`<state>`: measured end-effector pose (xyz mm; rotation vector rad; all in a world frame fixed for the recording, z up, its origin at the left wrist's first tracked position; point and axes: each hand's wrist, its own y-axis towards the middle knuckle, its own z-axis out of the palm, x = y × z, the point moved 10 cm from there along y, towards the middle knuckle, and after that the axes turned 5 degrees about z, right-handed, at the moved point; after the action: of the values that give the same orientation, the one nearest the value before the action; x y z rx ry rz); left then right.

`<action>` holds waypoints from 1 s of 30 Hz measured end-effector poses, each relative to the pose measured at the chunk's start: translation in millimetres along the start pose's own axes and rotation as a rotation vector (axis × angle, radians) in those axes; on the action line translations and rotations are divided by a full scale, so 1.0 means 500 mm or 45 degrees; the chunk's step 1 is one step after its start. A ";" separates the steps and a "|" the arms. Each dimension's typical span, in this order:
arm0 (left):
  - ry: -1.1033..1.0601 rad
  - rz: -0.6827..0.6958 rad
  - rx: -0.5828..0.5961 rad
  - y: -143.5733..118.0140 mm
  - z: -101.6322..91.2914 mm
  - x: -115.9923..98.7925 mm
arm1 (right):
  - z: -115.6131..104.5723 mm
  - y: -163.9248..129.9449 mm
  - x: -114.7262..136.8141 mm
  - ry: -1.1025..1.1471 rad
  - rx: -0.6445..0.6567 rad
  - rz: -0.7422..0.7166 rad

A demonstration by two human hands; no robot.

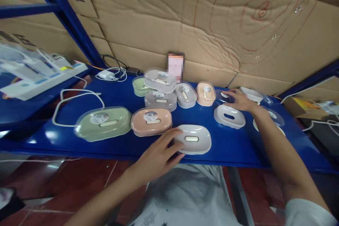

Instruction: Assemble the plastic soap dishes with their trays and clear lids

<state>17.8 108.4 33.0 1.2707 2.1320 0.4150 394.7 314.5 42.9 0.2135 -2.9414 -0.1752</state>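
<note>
A pale grey soap dish point(203, 147) with a cream oval piece in its middle lies without a cover near the table's front edge. My left hand point(161, 150) grips its left rim, fingers at the upper side and thumb lower down. Farther back on the right, my right hand point(241, 101) has its fingers closed on the edge of a clear lid point(221, 96) bearing a round sticker. Just below that hand sits a light grey slotted tray point(236, 119). To the left of my left hand is a pink covered soap dish point(140, 124).
A green covered dish point(122, 126) stands at left, and several grey, green and peach point(206, 93) ones farther back. A phone point(176, 64) leans on the cardboard wall. White cable point(57, 109) and a power strip point(34, 84) lie left; more clear lids and pale parts point(251, 95) lie right.
</note>
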 end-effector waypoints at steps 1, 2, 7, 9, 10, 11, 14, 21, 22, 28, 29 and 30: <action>-0.002 -0.006 0.005 -0.001 0.001 0.001 | -0.007 -0.002 0.007 0.067 -0.013 -0.007; -0.007 -0.011 0.006 -0.002 0.001 0.002 | -0.019 -0.007 0.017 0.130 -0.030 -0.016; -0.024 -0.100 -0.003 -0.008 0.001 0.014 | -0.112 -0.112 0.117 0.220 -0.245 -0.063; -0.040 -0.158 -0.023 -0.011 -0.001 0.022 | -0.132 -0.193 0.195 0.236 -0.354 -0.138; -0.053 -0.182 -0.036 -0.012 -0.002 0.026 | -0.125 -0.233 0.239 0.239 -0.356 -0.180; -0.067 -0.203 -0.043 -0.014 -0.002 0.030 | -0.103 -0.269 0.284 0.243 -0.301 -0.237; -0.108 -0.236 -0.037 -0.017 0.002 0.037 | -0.021 -0.354 0.405 0.221 -0.164 -0.434; -0.126 -0.216 -0.025 -0.021 0.007 0.043 | 0.056 -0.393 0.472 0.194 -0.194 -0.549; -0.125 -0.210 -0.030 -0.021 0.006 0.043 | 0.054 -0.393 0.473 0.171 -0.190 -0.558; -0.166 -0.242 -0.019 -0.023 0.007 0.049 | 0.044 -0.390 0.476 0.062 -0.119 -0.642; -0.178 -0.253 -0.012 -0.023 0.009 0.051 | 0.043 -0.388 0.476 0.065 -0.111 -0.655; -0.190 -0.262 -0.004 -0.024 0.011 0.053 | 0.043 -0.386 0.477 0.066 -0.107 -0.662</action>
<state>4.1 125.4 13.2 1.0330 2.1072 0.2286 184.2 90.2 38.9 0.9492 -2.7537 -0.3551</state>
